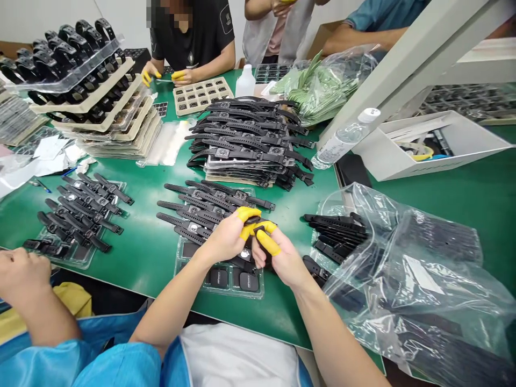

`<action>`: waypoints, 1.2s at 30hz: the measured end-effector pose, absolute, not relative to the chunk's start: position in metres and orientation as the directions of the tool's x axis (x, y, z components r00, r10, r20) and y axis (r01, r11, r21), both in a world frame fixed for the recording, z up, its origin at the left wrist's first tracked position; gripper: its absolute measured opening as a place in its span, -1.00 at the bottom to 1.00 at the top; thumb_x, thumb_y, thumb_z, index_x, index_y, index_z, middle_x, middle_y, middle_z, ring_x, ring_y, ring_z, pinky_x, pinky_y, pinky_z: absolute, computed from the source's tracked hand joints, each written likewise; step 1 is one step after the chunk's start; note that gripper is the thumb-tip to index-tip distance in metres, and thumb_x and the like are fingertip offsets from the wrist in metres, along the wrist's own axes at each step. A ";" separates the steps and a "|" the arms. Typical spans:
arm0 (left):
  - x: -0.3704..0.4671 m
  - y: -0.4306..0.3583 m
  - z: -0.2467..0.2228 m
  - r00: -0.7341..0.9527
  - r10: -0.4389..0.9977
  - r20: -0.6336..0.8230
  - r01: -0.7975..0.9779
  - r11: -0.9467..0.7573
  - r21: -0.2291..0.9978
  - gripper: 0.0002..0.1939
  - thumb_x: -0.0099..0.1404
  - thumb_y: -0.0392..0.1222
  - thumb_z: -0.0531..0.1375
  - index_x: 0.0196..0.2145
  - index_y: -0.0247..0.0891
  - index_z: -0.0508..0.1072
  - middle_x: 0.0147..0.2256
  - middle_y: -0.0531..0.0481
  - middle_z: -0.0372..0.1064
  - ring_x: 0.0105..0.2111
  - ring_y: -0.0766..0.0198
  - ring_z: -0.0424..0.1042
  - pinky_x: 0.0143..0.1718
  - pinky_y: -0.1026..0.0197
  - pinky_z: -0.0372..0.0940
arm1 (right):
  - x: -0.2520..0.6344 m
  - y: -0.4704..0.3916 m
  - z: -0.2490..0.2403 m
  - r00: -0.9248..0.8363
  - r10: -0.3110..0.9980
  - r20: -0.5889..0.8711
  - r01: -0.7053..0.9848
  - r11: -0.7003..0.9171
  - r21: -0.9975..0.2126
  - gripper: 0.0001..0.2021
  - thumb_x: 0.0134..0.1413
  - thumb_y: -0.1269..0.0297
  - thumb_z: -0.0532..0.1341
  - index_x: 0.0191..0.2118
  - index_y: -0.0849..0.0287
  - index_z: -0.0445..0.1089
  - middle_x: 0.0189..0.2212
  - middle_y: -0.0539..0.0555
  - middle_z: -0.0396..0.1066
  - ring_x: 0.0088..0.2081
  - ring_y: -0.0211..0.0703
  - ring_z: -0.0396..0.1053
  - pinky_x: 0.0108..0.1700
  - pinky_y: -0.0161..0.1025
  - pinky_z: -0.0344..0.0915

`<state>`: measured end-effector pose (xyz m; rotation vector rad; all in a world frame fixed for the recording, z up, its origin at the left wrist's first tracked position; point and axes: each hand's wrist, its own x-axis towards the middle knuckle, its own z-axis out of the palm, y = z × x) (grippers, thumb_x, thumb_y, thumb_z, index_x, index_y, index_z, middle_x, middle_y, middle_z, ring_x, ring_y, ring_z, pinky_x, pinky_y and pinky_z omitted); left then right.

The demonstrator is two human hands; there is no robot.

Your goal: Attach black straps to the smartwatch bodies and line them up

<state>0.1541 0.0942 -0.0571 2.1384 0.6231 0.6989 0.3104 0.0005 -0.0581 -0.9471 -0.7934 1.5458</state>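
Clock face centred on the hands, as my remote feed shows it.

- 6 to 7 o'clock: strapless watch units (pixel 219 278), two, in near pockets of a clear tray (pixel 229 294); I judge these left to do.
- Centre: left hand (pixel 228 236) and right hand (pixel 284 258), yellow-capped fingers, together pinching one dark watch part (pixel 260 229) at the tray's right side; apparently mid-work.
- 10 o'clock: strapped watches (pixel 197 209), several rows across the tray; apparently done.
- 3 o'clock: loose straps (pixel 336 231), beside a clear bag (pixel 391 269); apparently unused stock.
- 12 o'clock: watch stack (pixel 245 140), on the green surface (pixel 143 220).
- Obscured: the held part's outline, behind fingers; pockets beneath straps; bag contents, through glare.
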 end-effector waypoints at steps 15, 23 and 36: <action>0.157 0.094 -0.066 0.724 0.537 0.433 0.104 -0.705 0.701 -0.42 0.40 -0.46 -0.01 0.31 -0.16 0.32 0.18 -0.19 0.41 0.22 0.07 0.40 0.26 -0.08 0.40 | 0.313 0.006 -0.052 -0.027 0.982 -0.186 -0.484 -0.176 -0.857 -0.59 0.21 -0.15 0.36 -0.31 0.09 0.30 -0.72 -0.17 0.22 -0.67 -0.32 0.04 -0.56 -0.30 0.02; 0.151 0.094 -0.054 0.785 0.482 0.390 0.103 -0.722 0.685 -0.51 0.55 -0.26 -0.04 0.36 -0.21 0.25 0.15 -0.26 0.33 0.20 0.03 0.36 0.26 -0.11 0.36 | 0.317 0.007 -0.051 -0.062 0.964 -0.258 -0.547 -0.249 -0.799 -0.54 0.15 -0.17 0.40 -0.35 0.09 0.28 -0.75 -0.19 0.17 -0.69 -0.36 -0.06 -0.61 -0.35 -0.01; 0.148 0.098 -0.050 0.862 0.407 0.301 0.226 -0.841 0.491 -0.60 0.50 -0.26 -0.05 0.17 -0.35 0.40 0.02 -0.29 0.39 0.07 -0.03 0.37 0.13 -0.09 0.44 | 0.322 0.007 -0.056 -0.093 0.940 -0.327 -0.472 -0.331 -0.817 -0.49 0.11 -0.25 0.40 -0.36 0.12 0.31 -0.77 -0.14 0.26 -0.74 -0.39 -0.06 -0.67 -0.39 -0.07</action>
